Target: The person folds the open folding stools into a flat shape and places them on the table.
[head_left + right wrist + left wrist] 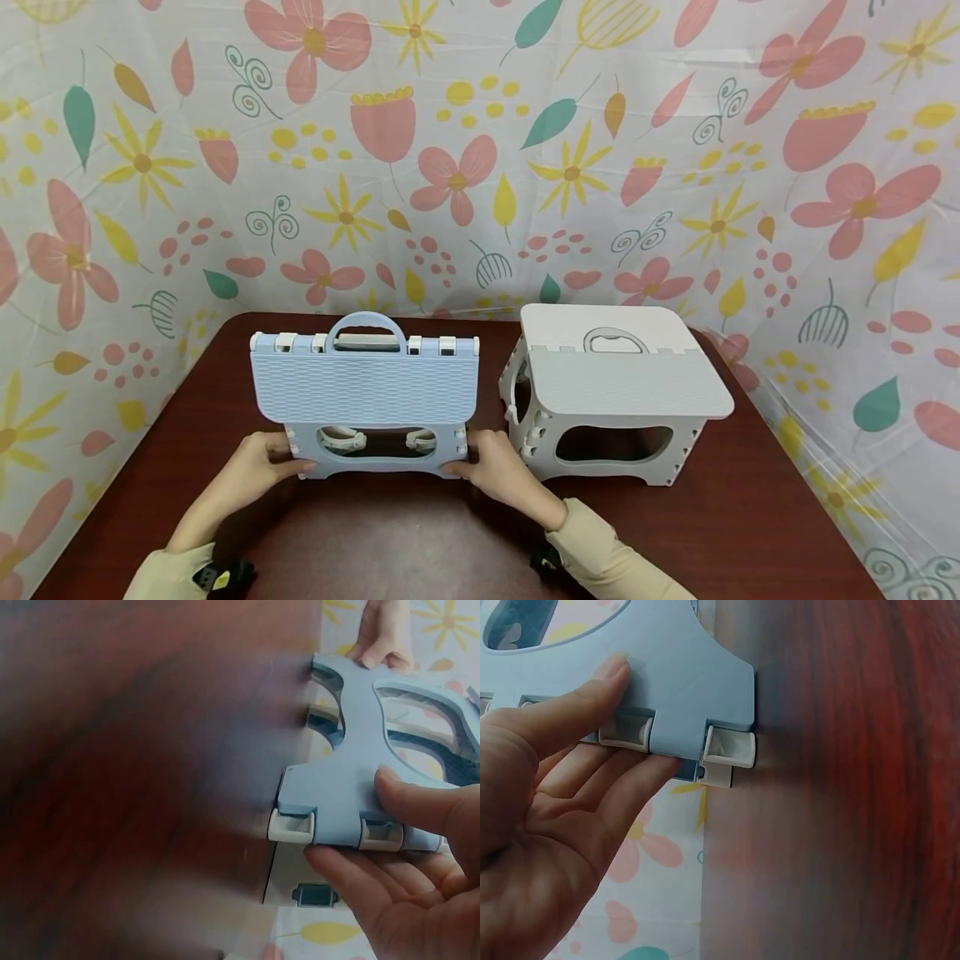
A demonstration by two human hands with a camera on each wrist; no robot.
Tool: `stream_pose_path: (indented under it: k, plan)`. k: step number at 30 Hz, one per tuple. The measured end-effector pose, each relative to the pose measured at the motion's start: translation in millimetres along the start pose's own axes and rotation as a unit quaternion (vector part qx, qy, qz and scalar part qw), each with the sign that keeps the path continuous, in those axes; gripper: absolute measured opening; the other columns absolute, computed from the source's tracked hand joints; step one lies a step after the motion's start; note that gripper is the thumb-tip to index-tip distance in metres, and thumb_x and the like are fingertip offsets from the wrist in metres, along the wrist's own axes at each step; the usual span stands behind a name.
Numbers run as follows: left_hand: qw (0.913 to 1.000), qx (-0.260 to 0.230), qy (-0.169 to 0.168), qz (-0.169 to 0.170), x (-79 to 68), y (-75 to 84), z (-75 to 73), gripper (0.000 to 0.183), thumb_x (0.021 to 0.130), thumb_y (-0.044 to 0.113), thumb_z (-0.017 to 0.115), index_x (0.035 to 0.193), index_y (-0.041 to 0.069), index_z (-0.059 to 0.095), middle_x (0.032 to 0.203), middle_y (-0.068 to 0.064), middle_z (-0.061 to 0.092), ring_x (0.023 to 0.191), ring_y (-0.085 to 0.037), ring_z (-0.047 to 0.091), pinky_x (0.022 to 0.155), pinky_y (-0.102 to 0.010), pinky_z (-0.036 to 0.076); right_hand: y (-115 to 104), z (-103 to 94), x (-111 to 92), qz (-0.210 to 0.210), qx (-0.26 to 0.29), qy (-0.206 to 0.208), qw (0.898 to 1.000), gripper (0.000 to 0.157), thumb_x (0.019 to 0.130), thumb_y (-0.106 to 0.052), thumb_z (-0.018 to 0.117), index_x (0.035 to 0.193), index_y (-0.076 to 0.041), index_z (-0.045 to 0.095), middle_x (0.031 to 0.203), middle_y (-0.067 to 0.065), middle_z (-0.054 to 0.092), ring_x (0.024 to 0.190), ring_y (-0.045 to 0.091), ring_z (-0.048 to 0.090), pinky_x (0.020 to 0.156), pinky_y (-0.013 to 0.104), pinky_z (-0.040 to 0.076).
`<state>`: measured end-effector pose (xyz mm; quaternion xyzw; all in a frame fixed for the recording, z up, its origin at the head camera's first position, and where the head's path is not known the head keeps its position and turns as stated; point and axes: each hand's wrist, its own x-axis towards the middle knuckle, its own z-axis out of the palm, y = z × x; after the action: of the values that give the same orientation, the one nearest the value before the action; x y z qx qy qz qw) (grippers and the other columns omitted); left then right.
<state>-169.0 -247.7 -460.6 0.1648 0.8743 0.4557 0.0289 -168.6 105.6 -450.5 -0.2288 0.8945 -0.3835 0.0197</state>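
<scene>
A light blue folding stool (364, 382) stands partly folded on the table, its front top panel hanging down at a slant and its handle arching up at the ridge. My left hand (257, 468) pinches the lower left corner of its front leg panel; in the left wrist view the thumb lies on the blue face, with the fingers behind the white hinge pieces (731, 746). At the opposite corner my right hand (497, 467) grips the same panel, thumb in front and fingers behind. Inside the oval cut-out, white side parts (343, 439) show.
To the right stands a white folding stool (630, 383), opened out, with a flat top and oval leg cut-outs. Both stools are on a dark red-brown wooden table (375, 542). A flower-patterned cloth (450, 100) hangs behind the table and along its sides.
</scene>
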Motion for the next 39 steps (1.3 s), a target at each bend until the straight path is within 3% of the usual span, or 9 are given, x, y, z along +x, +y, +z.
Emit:
stream_pose_path:
  k: [5,12,20,29,39]
  plan:
    - [1.0,0.002,-0.006,0.001,0.6,2.9,-2.1,0.025,0.075,0.017,0.074,0.095,0.003,0.07,0.092,-0.012,0.07,0.073,0.001,0.062,0.058,-0.022,0.05,-1.9,-1.9,1.0,-0.002,-0.004,-0.004,1.0,0.012,0.074,-0.022,0.075,0.083,-0.014,0.072,0.074,-0.004,0.071,0.057,-0.002,0.054,0.056,0.015,0.044]
    - [0.9999,0.007,-0.01,0.005,0.2,0.1,-0.4,0.024,0.076,0.019,0.072,0.096,0.005,0.07,0.093,-0.011,0.07,0.076,0.0,0.063,0.06,-0.022,0.05,-0.4,-1.9,2.1,-0.015,-0.015,0.0,1.0,0.013,0.073,-0.023,0.076,0.082,-0.014,0.072,0.078,-0.004,0.072,0.067,-0.001,0.06,0.06,0.013,0.045]
    - [0.9993,0.02,-0.008,0.029,-1.0,-1.6,0.7,0.021,0.077,0.017,0.071,0.095,0.005,0.07,0.091,-0.009,0.071,0.078,0.001,0.063,0.059,-0.022,0.05,1.1,-1.5,2.2,-0.022,-0.009,-0.005,1.0,0.011,0.074,-0.021,0.075,0.08,-0.013,0.072,0.074,-0.003,0.071,0.062,-0.001,0.058,0.056,0.013,0.044]
    - [0.9992,0.021,-0.018,0.03,0.5,1.1,-1.9,0.019,0.077,0.013,0.071,0.094,0.006,0.07,0.092,-0.008,0.071,0.077,-0.002,0.063,0.059,-0.022,0.049,-1.1,-3.0,2.4,-0.019,-0.005,-0.004,1.0,0.012,0.074,-0.021,0.074,0.081,-0.012,0.072,0.075,-0.002,0.071,0.059,-0.004,0.054,0.054,0.013,0.043]
    - [0.9995,0.017,-0.016,0.023,1.5,-2.5,0.3,0.021,0.077,0.019,0.071,0.094,0.007,0.07,0.092,-0.008,0.071,0.076,-0.002,0.063,0.059,-0.023,0.05,-1.0,-2.5,1.8,-0.016,-0.007,-0.003,1.0,0.013,0.074,-0.022,0.075,0.078,-0.01,0.072,0.072,-0.001,0.071,0.055,-0.002,0.051,0.052,0.014,0.042]
